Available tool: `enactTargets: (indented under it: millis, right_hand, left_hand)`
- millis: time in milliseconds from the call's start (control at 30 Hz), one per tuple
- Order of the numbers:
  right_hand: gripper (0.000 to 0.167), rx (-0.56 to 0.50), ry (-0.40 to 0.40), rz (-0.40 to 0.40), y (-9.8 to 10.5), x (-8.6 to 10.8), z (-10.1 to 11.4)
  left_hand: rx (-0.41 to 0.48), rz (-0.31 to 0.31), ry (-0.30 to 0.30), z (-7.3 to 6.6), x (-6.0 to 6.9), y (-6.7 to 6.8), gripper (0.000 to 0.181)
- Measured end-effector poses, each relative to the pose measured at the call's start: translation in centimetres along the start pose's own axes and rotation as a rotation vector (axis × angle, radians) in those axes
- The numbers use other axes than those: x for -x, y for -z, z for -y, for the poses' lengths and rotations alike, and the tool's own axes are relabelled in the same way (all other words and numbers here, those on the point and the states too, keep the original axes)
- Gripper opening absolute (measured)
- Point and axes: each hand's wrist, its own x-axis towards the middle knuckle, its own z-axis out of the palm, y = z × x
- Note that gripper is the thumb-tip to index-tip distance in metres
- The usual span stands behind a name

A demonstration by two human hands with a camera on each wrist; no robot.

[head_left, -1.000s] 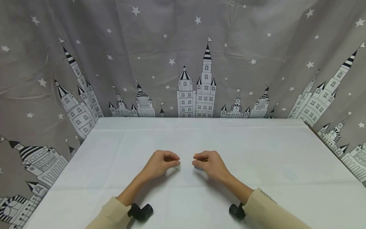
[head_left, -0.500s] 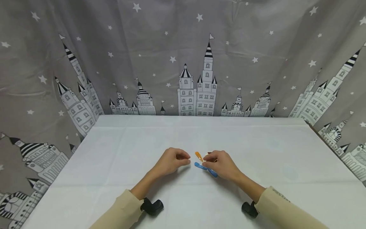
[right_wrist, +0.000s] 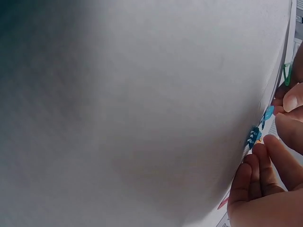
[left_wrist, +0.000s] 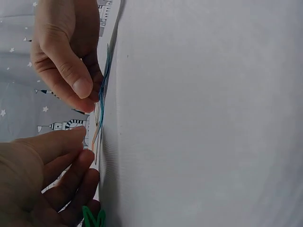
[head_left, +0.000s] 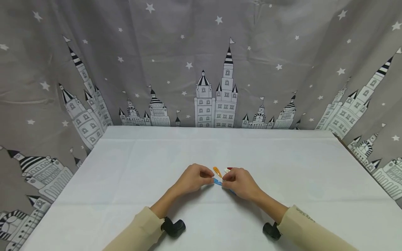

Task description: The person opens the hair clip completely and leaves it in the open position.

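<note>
Several small snap hair clips lie close together on the white table, between the two hands. A blue clip [head_left: 217,182] lies nearest the fingertips, an orange clip [head_left: 217,171] just beyond it, and a white-and-red clip [head_left: 227,169] by the right fingers. My left hand [head_left: 194,179] has its loosely bent thumb and fingers at the blue clip's left end; whether they touch is unclear. My right hand [head_left: 242,183] hovers over a second blue clip [right_wrist: 253,137], partly covering it, its thumb and forefinger apart. A green clip [left_wrist: 93,217] shows beside the left fingers in the left wrist view.
The white-covered table [head_left: 150,153] spreads around both hands. A grey curtain [head_left: 176,45] with castles and stars hangs behind it and along both sides. Black cameras [head_left: 173,228] sit on the wrists. A reddish clip [right_wrist: 223,203] shows beneath the right hand.
Both hands have shifted right since a second ago, uncovering the blue, orange and white-and-red clips. In the last half second the left hand has moved closer to the blue clip.
</note>
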Motion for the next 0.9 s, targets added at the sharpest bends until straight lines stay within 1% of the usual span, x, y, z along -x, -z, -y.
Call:
enactTargets:
  millis: [133, 267, 667, 900]
  right_hand:
    - [0.013, 0.024, 0.0, -0.002, 0.13, 0.07, -0.11]
    - [0.013, 0.041, 0.028, 0.004, 0.18, 0.06, -0.07]
    - [0.01, 0.104, 0.047, 0.004, -0.23, -0.01, 0.01]
    - [0.01, 0.111, 0.046, 0.005, -0.34, -0.02, 0.2]
  left_hand:
    - [-0.019, 0.011, 0.01, -0.41, -0.26, -0.15, 0.015]
    - [-0.034, 0.007, 0.023, -0.52, -0.42, -0.21, 0.016]
    - [-0.102, 0.012, 0.022, -0.61, -0.47, -0.48, 0.016]
    - [-0.133, 0.015, 0.035, -0.74, -0.33, -0.39, 0.016]
